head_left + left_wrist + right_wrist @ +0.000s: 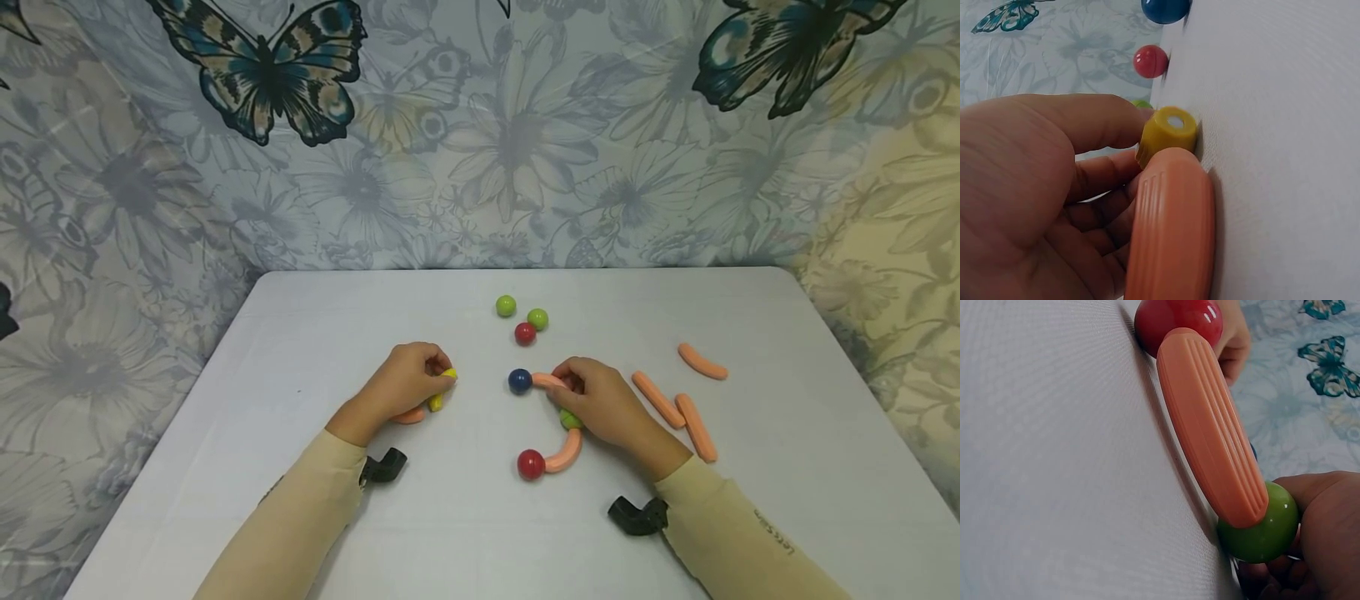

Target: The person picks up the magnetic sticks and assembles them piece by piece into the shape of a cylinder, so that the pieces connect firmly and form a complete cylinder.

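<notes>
In the head view my left hand (408, 372) pinches a short yellow magnetic rod (436, 402) between thumb and fingertips, close over the white table. An orange curved rod (1172, 231) lies beneath that hand, its end right at the yellow rod in the left wrist view. My right hand (600, 404) grips another orange curved rod (543, 380), whose far end meets a dark blue ball (520, 382). By the right palm sits a green ball (1263, 540), joined to an orange curved rod (1210, 425) that ends at a red ball (531, 465).
Two green balls, one at the back (506, 306), and a red ball (525, 334) lie beyond the hands. Right of the right hand are two straight orange rods (657, 400) and a curved orange rod (702, 362). A patterned cloth backdrop (480, 183) rises behind the white table (225, 467).
</notes>
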A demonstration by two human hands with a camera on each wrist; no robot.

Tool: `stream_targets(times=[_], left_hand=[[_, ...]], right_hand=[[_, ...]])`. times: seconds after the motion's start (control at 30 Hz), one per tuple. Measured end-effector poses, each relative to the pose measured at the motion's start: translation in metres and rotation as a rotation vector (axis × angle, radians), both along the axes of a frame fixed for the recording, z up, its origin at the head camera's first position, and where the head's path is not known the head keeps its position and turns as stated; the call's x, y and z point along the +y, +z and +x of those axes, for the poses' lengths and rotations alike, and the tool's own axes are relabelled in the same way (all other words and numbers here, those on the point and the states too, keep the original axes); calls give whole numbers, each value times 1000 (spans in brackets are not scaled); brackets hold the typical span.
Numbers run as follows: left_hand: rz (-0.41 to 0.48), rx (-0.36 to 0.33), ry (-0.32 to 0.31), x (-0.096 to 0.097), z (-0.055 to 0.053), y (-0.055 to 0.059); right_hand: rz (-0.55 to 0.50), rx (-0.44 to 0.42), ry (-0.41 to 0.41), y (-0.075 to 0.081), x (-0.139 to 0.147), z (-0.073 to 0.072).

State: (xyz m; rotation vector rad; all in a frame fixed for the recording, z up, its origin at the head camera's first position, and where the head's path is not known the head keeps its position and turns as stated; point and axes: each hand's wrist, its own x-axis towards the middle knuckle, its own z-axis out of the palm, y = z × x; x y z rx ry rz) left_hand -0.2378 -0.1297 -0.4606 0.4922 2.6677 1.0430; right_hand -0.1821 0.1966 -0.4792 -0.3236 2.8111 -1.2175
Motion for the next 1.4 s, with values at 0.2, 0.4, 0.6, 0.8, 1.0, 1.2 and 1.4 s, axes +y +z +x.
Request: stream_targets(times=[0.2, 0.4, 0.6, 0.8, 1.0, 1.2, 1.4], left_hand=[[-7, 8, 3, 0, 1, 0], [34, 14, 12, 5, 6, 3], [115, -57, 14, 14, 10, 3], [134, -77, -24, 23, 15, 5], [175, -65, -17, 32, 19, -1], [196, -83, 8, 43, 24, -6], [181, -66, 11, 52, 29, -7]], right_hand=[[3, -5, 0, 0, 1, 0], [-8, -3, 7, -1, 1, -1], [-6, 2, 2, 0, 0, 0], [-4, -3, 0, 0, 1, 0], [-5, -3, -3, -1, 1, 0], [-10, -12, -9, -1, 1, 0], [-12, -18, -20, 1, 1, 0]])
